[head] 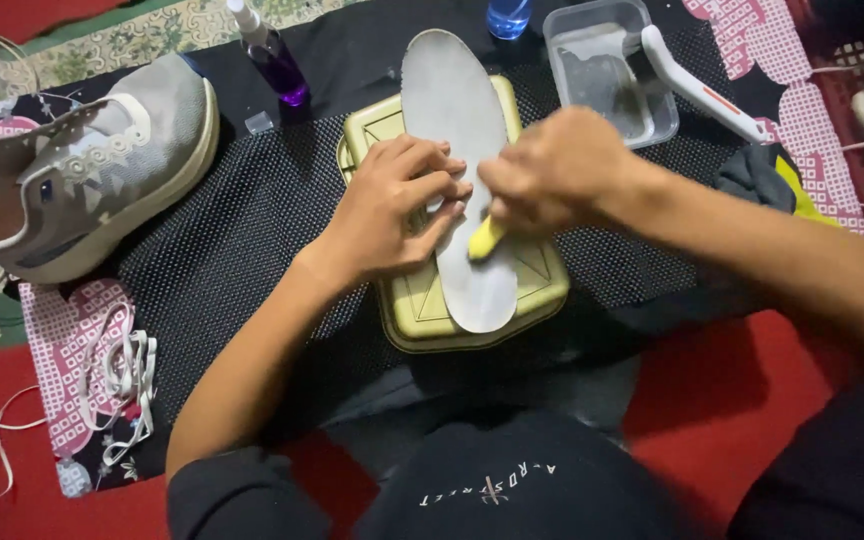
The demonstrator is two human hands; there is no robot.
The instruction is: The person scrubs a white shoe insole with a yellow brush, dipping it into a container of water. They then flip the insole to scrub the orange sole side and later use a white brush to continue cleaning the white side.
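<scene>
A grey shoe insole [452, 110] lies lengthwise on an upturned gold-coloured tray [407, 310] on a black dotted mat. My left hand [392, 210] presses flat on the insole's middle, holding it down. My right hand [552, 170] is closed around a small yellow brush [485, 238], whose tip touches the insole just right of my left fingers. Most of the brush is hidden inside the fist.
A grey sneaker [82, 170] without laces lies at the left, white laces [117, 375] below it. A purple spray bottle [272, 55] stands behind. A clear tub [612, 75] holds a white-handled brush [702, 90]. A dark cloth [752, 175] is at the right.
</scene>
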